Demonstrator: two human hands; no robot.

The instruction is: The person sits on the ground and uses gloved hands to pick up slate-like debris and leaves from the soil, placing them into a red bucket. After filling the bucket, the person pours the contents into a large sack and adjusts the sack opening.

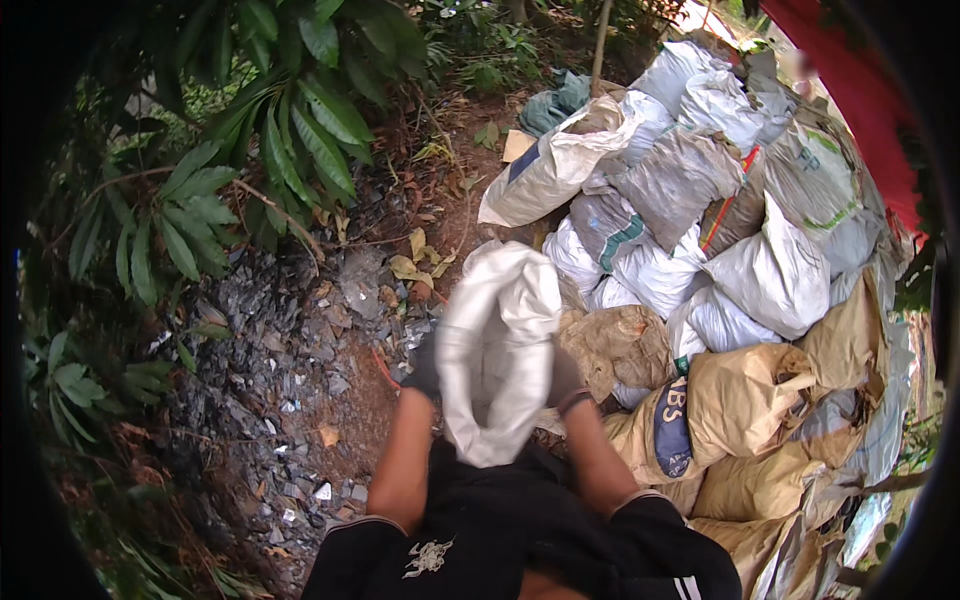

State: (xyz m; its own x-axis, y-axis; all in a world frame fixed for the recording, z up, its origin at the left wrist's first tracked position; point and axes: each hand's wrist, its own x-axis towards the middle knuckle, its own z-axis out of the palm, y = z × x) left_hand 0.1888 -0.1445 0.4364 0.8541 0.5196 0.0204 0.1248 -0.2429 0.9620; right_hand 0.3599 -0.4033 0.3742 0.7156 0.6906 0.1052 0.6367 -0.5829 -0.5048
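The white woven sack is hanging in front of the person's chest, above the bare ground, and both hands are gripping it. The left hand is closing its fingers on the left side of the sack, and the right hand is doing the same on the right side; both hands are looking dark, perhaps gloved, and the single fingers are mostly hidden behind the cloth. As far as I can judge, the handling is in the middle: the sack is lifted off the ground and is not yet lying on the heap of sacks beside it. The sack is looking limp and soft, blurred, with long folds. The heap is showing white, grey and tan bags, stuffed and crumpled. Near the ground's left edge grey, sharp-edged broken pieces are lying, under broad green leaves.
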